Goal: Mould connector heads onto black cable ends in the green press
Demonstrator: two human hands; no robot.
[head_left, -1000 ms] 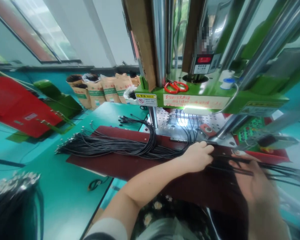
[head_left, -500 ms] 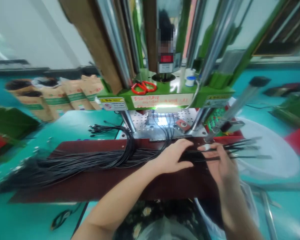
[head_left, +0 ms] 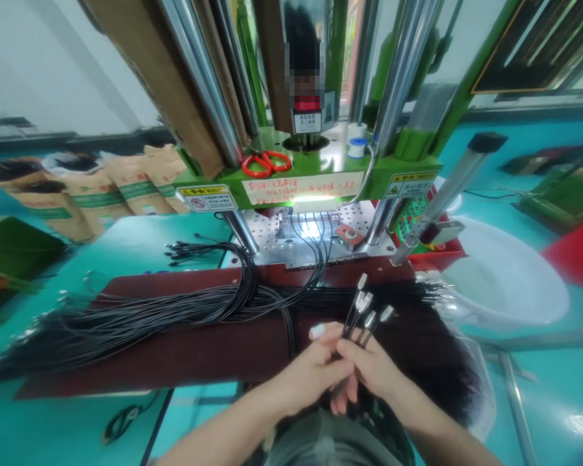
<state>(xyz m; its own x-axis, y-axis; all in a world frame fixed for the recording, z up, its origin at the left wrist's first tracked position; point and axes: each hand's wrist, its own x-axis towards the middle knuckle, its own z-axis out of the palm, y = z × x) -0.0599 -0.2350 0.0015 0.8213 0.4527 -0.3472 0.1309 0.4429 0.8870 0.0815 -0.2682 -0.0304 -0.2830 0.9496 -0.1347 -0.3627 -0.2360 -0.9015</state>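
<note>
Several black cables with silvery connector ends (head_left: 364,303) stick up from between my two hands, close to my body. My right hand (head_left: 369,362) is closed round them, thumb across the cables. My left hand (head_left: 315,372) presses against the same cables from the left, its fingers partly behind them. A white cover is on one fingertip (head_left: 317,331). Behind the hands, a long bundle of black cables (head_left: 175,307) lies across the dark red board (head_left: 189,362). Thin cables (head_left: 320,259) curve from the bundle into the lit green press (head_left: 175,169).
Red scissors (head_left: 266,164) and a blue and white spool (head_left: 357,147) rest on the press. A large white basin (head_left: 510,272) stands at the right, beside a metal post (head_left: 447,188). Paper sacks (head_left: 97,194) stand at the back left. Part of a person shows behind the press.
Both hands have moved back toward my body and come together. The connector ends, which pointed right in my right hand, now point up and away. The view has shifted slightly.
</note>
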